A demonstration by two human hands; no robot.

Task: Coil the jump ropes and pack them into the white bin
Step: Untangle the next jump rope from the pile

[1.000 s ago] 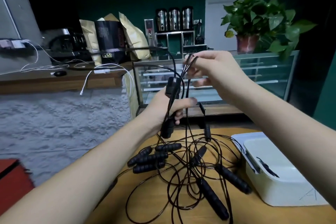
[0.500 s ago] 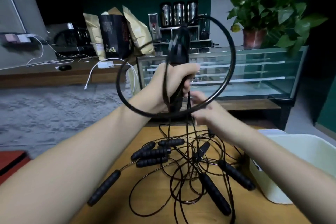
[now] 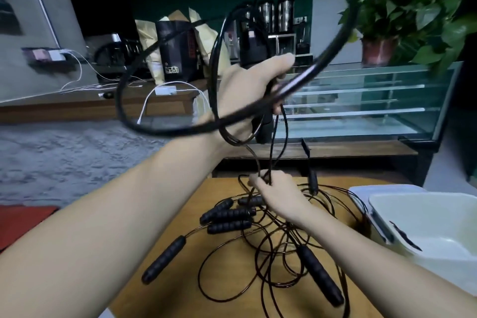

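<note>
My left hand (image 3: 247,88) is raised above the table and grips the black handles (image 3: 254,45) of one jump rope, with loops of its black cord (image 3: 333,41) hanging around the hand and wrist. Lower down, my right hand (image 3: 277,192) pinches the cord strands that run down from the left hand. A tangle of black jump ropes (image 3: 260,242) with several ribbed handles lies on the wooden table (image 3: 180,289). The white bin (image 3: 433,230) stands at the table's right edge, with a small dark scrap inside.
A glass display case (image 3: 361,100) stands just behind the table, with a potted plant (image 3: 402,20) on top. A grey carpet (image 3: 64,157) spreads to the left. A bench with bags, chargers and white cables runs along the back left.
My left hand has stayed raised while another cord loop has formed around it. My right hand has moved down the strands toward the pile. The view has shifted closer.
</note>
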